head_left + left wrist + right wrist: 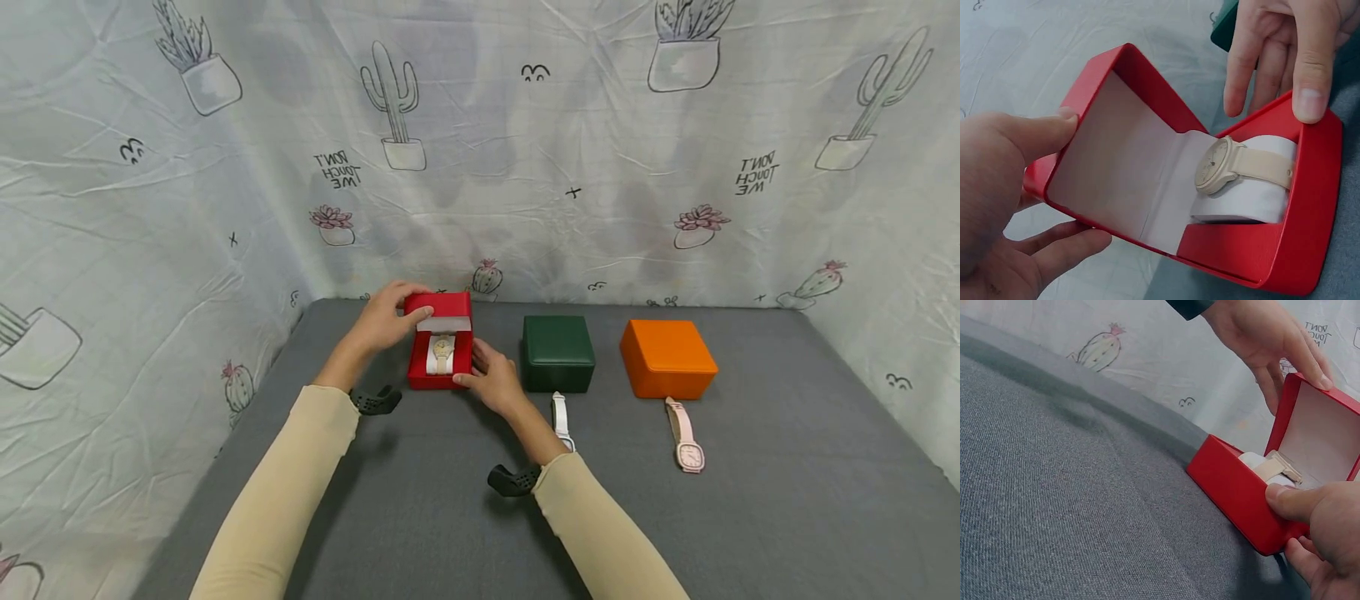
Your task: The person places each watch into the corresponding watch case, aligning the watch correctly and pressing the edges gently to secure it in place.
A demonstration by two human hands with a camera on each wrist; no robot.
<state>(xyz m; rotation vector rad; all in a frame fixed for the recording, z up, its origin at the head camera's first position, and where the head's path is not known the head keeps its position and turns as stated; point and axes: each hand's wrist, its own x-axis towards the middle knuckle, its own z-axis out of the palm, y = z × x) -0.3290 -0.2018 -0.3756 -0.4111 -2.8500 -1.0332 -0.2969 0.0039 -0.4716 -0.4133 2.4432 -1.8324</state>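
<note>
A red watch box (429, 382) stands with its lid raised. Inside, a cream watch (1213, 166) is wrapped round a white cushion (1241, 206). My left hand (385, 318) pinches the lid's edge, thumb on the near rim and fingers behind it. With my right hand (495, 380) I hold the box's base at its front right corner; in the right wrist view the thumb presses the front rim and the fingers lie low along the side.
Right of the red box stand a closed green box (558, 340) and a closed orange box (670, 360). A white watch (561, 417) lies before the green one, partly behind my right forearm, and a pink watch (682, 435) before the orange. Printed cloth (480, 167) hangs behind the grey table (420, 517).
</note>
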